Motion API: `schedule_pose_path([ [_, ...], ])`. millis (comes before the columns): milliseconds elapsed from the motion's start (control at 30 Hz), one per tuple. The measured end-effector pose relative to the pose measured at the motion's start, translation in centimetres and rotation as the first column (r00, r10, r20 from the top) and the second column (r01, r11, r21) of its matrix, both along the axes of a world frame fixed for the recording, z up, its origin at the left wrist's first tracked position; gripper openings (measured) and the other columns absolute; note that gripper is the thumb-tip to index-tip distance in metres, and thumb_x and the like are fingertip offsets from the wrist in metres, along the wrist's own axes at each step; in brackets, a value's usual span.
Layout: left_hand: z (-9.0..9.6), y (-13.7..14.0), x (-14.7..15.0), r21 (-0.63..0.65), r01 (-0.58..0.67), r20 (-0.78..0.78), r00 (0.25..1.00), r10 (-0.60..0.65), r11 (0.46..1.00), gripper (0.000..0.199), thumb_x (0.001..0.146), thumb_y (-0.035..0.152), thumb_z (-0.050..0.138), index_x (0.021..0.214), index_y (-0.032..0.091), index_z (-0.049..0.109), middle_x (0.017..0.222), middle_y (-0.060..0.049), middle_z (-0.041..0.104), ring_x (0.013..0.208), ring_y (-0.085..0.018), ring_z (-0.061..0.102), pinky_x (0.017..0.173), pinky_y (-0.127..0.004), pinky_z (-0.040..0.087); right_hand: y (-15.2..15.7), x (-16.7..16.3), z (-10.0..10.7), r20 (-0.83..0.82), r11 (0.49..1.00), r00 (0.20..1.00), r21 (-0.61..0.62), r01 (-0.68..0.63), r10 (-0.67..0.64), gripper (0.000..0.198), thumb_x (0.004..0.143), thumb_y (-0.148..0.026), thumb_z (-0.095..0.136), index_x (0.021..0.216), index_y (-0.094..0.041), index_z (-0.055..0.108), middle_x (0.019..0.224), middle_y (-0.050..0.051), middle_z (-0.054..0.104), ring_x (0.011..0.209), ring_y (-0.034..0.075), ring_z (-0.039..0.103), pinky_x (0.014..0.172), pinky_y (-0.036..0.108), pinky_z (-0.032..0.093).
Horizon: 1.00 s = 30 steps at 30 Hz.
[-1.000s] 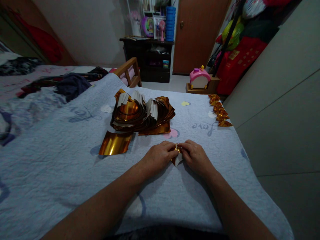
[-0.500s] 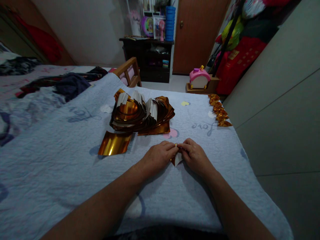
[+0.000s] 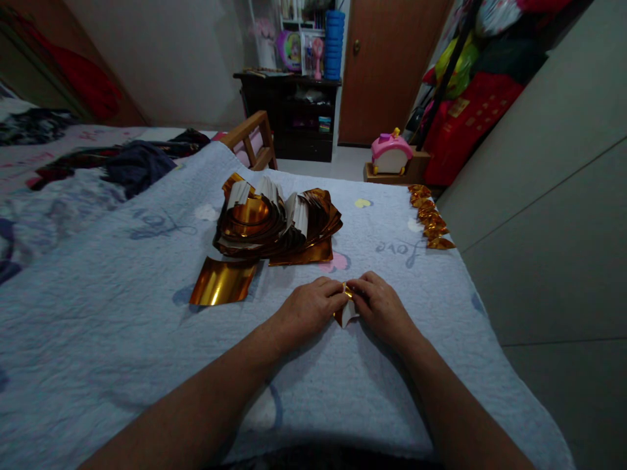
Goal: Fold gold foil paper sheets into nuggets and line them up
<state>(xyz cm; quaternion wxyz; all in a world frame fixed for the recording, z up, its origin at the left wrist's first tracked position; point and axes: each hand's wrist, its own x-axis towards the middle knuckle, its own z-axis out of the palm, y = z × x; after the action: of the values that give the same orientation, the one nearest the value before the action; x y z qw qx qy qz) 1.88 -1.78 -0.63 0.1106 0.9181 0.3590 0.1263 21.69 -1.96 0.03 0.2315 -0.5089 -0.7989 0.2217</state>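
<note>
Between my two hands is a small piece of gold foil paper [image 3: 348, 314], partly folded, its white back showing at the lower end. My left hand [image 3: 312, 307] grips its left side with fingers bent together. On the other side, my right hand [image 3: 379, 305] pinches the upper right part between thumb and fingers. Much of the paper is hidden by the fingers. Ahead lies a thick stack of gold foil sheets [image 3: 274, 225], curled and fanned. A single gold sheet [image 3: 223, 282] rests to the left, in front of the stack.
A row of folded gold foil pieces [image 3: 430, 219] lies along the right edge of the light blue quilt [image 3: 161, 365]. Dark clothes [image 3: 142, 166] are heaped at the left. Past the far edge stand a wooden chair [image 3: 249, 140], a dark cabinet [image 3: 289, 117] and a pink toy [image 3: 390, 153].
The right fingers have shifted slightly, and more of the shiny gold side now shows between my hands. The left hand has hardly moved.
</note>
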Motion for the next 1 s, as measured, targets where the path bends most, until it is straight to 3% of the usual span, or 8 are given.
schedule_pose_path([
  [1000,0.0,0.02,0.07,0.033,0.005,-0.007,1.0,-0.005,0.999,0.026,0.098,0.021,0.057,0.123,0.023,0.063,0.117,-0.005,0.066,0.113,-0.023,0.057,0.092,-0.035,0.052,-0.19,0.2,0.09,0.043,0.999,0.999,0.041,-0.025,0.023,0.021,0.095,-0.013,0.053,0.096,-0.019,0.073,0.091,0.006,0.06,0.086,0.019,0.057,0.079,0.031,0.047],
])
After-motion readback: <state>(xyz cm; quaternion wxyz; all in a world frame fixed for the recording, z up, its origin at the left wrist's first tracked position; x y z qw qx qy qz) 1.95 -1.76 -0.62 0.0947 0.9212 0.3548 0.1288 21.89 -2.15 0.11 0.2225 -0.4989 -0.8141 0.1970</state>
